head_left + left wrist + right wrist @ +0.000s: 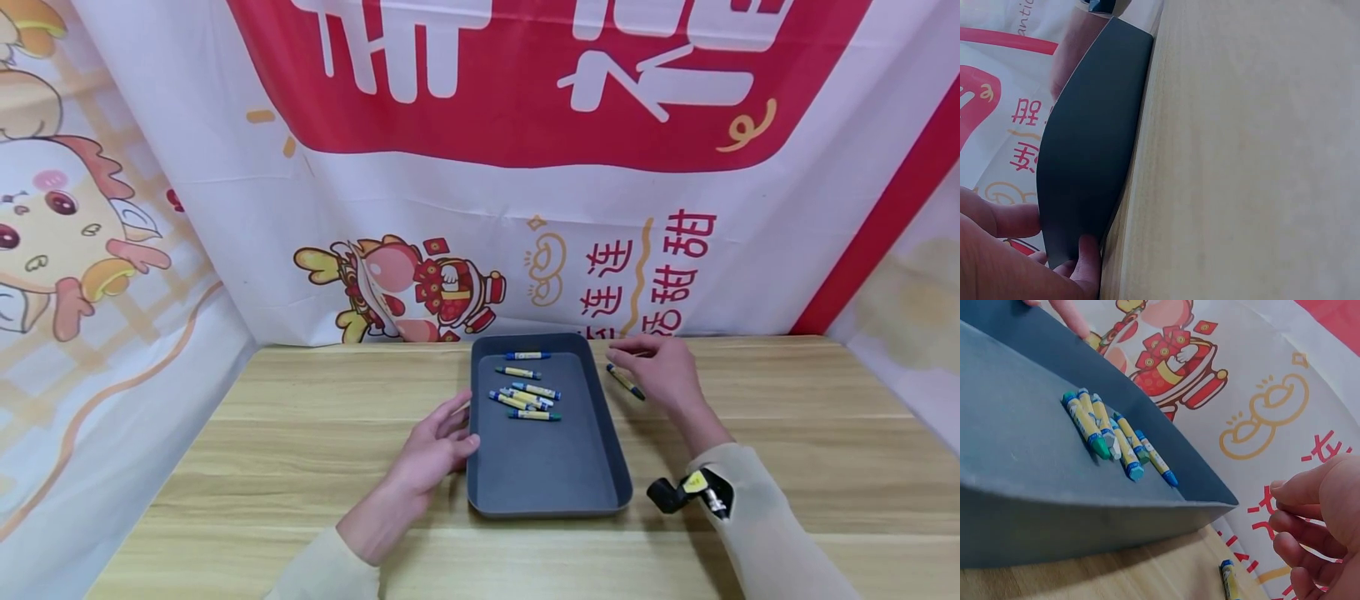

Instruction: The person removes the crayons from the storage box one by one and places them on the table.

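A grey rectangular tray point(551, 479) stands on the table, with several crayons point(532, 415) in yellow-and-blue wrappers lying inside, most of them bunched together. My left hand point(431, 446) holds the tray's left side, thumb at the rim and fingers against the outer wall point(1088, 137). Beyond the tray's right wall, one dark-tipped crayon point(625, 382) lies on the table. Just above it hovers my right hand point(660, 371), its fingers loosely bent. In the right wrist view nothing shows between the thumb and fingers, and the loose crayon point(1230, 579) lies below them.
The wooden table point(322, 450) ends at a white cloth backdrop point(525, 192) with red lettering and cartoon figures. Another printed cloth point(67, 250) hangs at the left. A small black camera point(686, 490) is strapped on the right wrist.
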Demonstrator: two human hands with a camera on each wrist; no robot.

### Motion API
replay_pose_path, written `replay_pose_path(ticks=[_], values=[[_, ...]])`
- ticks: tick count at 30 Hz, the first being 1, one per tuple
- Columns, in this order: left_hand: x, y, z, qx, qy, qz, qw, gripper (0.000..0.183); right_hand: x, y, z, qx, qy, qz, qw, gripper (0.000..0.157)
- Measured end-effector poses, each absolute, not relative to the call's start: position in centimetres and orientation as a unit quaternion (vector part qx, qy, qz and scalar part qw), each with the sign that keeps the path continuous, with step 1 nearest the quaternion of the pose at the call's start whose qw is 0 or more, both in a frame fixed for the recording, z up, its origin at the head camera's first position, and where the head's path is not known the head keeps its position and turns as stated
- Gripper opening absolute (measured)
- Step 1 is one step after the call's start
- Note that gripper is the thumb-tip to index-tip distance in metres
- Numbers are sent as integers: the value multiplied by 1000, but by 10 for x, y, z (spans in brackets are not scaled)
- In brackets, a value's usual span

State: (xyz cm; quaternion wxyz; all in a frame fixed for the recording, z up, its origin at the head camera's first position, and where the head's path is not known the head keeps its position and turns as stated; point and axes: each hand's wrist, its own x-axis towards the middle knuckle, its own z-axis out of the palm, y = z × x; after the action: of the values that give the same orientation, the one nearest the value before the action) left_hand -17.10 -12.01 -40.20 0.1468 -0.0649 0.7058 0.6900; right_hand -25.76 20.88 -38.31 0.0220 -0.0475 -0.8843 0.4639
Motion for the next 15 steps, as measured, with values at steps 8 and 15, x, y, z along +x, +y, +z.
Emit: replay_pose_path(ticks=[8, 15], values=[[-172, -120, -403, -68, 708, 687, 147, 73, -256, 196, -373, -42, -880, 472, 30, 35], [-172, -120, -403, -71, 709, 686, 148, 73, -257, 182, -366, -23, -877, 479, 33, 35]])
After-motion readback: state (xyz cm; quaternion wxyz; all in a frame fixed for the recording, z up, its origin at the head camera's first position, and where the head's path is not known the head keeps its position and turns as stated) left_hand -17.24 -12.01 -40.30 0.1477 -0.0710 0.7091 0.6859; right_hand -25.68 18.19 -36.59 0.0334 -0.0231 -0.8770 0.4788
